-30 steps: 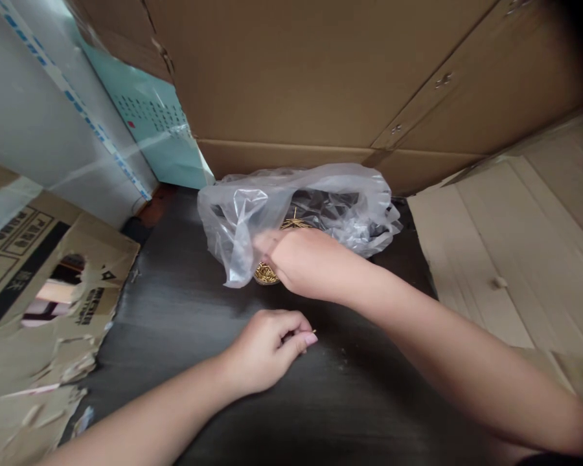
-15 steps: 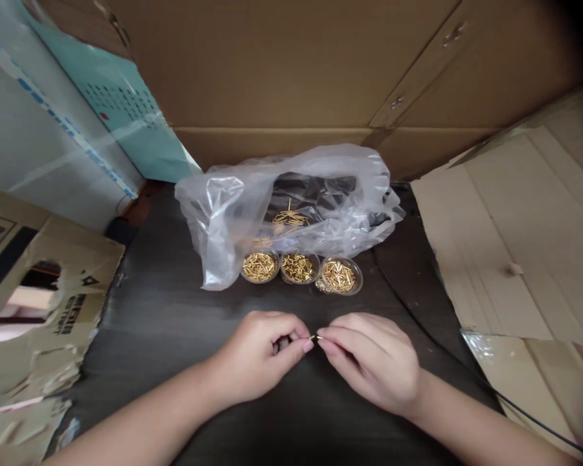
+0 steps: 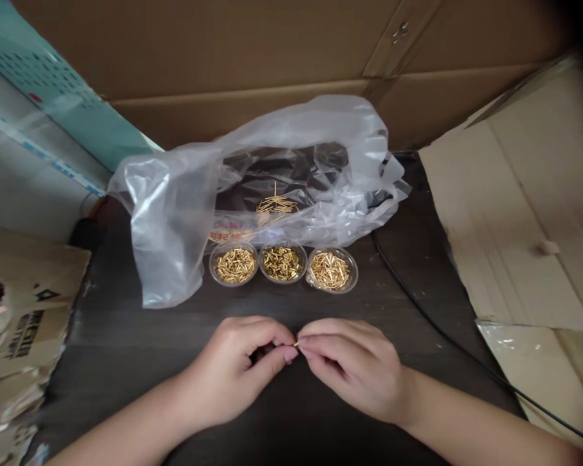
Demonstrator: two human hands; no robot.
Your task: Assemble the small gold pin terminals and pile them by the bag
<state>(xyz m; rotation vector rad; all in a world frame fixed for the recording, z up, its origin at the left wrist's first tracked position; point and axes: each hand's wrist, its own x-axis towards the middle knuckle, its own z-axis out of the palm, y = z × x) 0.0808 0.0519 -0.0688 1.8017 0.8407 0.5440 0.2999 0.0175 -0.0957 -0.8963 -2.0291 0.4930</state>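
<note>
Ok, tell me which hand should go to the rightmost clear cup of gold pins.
Right, probably. The right hand sits almost directly below the round clear plastic cup of gold pins, while the left hand is farther across. However, both hands currently pinch one tiny gold pin.

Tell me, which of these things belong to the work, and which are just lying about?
Work: left hand and right hand pinching a tiny gold pin; three clear cups of gold pins; plastic bag.
Lying about: cardboard sheets; black cable; wall calendar.
</note>
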